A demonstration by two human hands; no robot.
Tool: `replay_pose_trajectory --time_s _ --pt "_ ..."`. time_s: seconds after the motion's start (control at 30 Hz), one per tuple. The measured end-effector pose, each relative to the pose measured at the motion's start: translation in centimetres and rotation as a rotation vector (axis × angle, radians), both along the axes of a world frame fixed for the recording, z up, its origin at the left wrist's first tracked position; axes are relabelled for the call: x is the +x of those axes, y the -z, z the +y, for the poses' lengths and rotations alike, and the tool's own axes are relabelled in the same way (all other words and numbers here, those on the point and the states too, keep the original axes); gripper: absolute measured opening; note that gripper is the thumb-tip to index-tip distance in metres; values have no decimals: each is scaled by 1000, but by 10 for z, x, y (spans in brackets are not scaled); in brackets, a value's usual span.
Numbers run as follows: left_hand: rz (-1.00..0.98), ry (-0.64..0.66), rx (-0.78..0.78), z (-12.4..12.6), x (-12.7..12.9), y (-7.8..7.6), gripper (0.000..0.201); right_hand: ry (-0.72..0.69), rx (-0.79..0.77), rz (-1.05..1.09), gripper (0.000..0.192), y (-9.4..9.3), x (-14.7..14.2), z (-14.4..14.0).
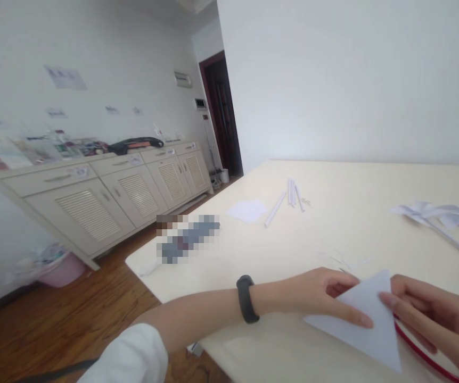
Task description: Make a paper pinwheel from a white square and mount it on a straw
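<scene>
Hands [377, 306] pinch paper triangle [367, 324] — sticks [293, 192] apparently beyond.

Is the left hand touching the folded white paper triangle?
Touching. The head view shows the left hand with fingers lying across the paper triangle, pressing its left edge.

table [333, 234] cream | small white sheet [247, 210] near far-left edge | rolled paper sticks [292, 194] beside it | folded white paper pieces [445, 215], possibly pinwheels, at right edge | pink bin [59, 268] on floor
</scene>
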State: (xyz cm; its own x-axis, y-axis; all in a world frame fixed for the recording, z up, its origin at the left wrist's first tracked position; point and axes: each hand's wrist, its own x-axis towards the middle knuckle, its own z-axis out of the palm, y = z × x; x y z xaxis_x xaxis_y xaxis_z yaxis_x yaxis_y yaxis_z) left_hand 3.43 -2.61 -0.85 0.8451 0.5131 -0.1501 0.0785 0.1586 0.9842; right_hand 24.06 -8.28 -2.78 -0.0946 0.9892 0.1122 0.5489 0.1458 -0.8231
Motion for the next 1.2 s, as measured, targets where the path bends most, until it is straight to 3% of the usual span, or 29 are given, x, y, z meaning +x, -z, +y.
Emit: replay_pose_trajectory --time_s 0.03,0.07,0.2,0.33,0.5,0.83,1.0,1.1,1.2 --pt "10 18 20 0 0 1 43 -103 -144 -6 39 -4 2 1" --pt "24 23 58 -1 0 1 40 -117 -191 -11 39 -9 4 1" --pt "136 14 421 -6 -2 -10 30 -84 -190 48 39 -28 -1 0" --pt "147 48 457 -8 -3 -19 19 -73 -101 18 32 -38 -8 -2" --pt "168 64 456 0 -3 -16 20 -82 -43 -26 35 -49 -10 -6" --pt "251 -26 437 9 -6 -23 17 70 25 -490 25 -64 9 -7" --pt "227 -49 267 11 -5 -28 19 38 -9 -706 16 -53 18 -7" --pt "131 -41 203 11 -4 -27 26 37 -5 -763 7 -44 15 -3" --pt "63 -16 100 10 -4 -24 35 46 -48 -774 10 -42 14 0"
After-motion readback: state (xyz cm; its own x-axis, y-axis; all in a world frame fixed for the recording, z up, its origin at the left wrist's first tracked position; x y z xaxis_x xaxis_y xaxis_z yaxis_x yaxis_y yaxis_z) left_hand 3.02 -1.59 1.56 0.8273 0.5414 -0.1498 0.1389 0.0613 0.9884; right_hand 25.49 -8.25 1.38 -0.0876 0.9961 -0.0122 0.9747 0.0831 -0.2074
